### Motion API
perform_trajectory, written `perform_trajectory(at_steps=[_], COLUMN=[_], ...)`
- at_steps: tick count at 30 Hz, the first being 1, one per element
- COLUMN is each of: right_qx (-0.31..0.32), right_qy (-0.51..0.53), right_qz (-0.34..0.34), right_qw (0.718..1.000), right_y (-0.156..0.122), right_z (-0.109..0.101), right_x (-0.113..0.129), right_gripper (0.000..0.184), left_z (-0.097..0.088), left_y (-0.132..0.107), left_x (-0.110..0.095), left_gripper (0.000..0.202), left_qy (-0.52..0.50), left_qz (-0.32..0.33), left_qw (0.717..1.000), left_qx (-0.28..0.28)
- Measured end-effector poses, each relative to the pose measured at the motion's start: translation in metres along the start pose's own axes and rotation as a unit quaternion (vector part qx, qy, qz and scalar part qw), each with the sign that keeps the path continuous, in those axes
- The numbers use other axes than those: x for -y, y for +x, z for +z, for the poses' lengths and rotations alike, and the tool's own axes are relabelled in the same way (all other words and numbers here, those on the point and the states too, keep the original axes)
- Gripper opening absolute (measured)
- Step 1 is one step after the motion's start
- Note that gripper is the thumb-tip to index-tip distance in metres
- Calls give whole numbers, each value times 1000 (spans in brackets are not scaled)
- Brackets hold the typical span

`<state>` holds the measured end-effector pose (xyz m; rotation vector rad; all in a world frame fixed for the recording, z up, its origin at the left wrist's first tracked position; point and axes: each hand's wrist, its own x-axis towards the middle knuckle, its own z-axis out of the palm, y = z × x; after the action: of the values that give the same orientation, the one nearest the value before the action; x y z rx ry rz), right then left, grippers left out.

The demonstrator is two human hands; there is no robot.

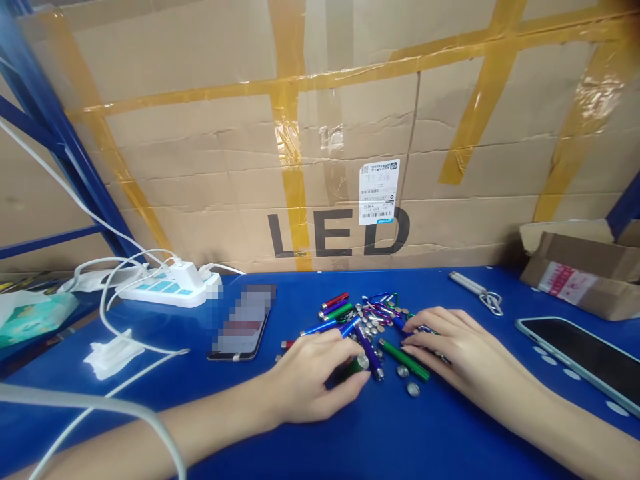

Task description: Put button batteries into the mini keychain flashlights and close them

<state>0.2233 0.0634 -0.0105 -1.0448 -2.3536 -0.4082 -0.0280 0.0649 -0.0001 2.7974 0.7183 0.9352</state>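
Observation:
My left hand (323,370) is closed around a green metal tube (354,365) whose round silver end shows between thumb and forefinger; the rest is hidden by the fingers. In front of both hands lies a loose pile of slim tubes, among them a purple tube (369,350), a blue tube (319,328) and a bright green tube (404,359). My right hand (450,340) reaches into the pile's right side, fingers stretched and apart over coloured carabiners (383,305); its fingertips are partly hidden. Small silver caps (413,389) lie near the bright green tube.
A phone (245,323) lies left of the pile, another phone (585,360) at the right. A white power strip (170,287) with cables stands back left. A metal key ring piece (475,291) and an open small carton (585,273) lie back right. A large cardboard box (225,187) walls off the back.

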Motion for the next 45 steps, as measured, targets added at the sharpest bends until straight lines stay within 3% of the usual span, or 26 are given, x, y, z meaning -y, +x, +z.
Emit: perform_trajectory(at_steps=[11,17,23,30,38,45], right_qx=[17,29,-52,-160,-156,-133], right_qy=[8,16,-13,9,31,17], right_qz=[-5,-7,20,-39,-117,-144], right_qw=[1000,999,998,986,980,980], right_y=[0,0,5,7,3,0], right_z=[-1,-4,-16,-21,-21,-22], right_x=[-2,2,13,34,47,47], right_gripper=[37,30,18,4,16,20], left_z=[0,0,3,5,2,1], left_y=[1,2,4,3,6,7], left_x=[0,1,4,6,4,3], left_gripper=[16,18,21,25,32,33], left_qy=[8,2,-25,-24,-15,-11], left_qz=[16,5,28,58,126,136], left_qw=[1000,1000,998,997,991,989], left_qx=[-11,13,41,47,52,50])
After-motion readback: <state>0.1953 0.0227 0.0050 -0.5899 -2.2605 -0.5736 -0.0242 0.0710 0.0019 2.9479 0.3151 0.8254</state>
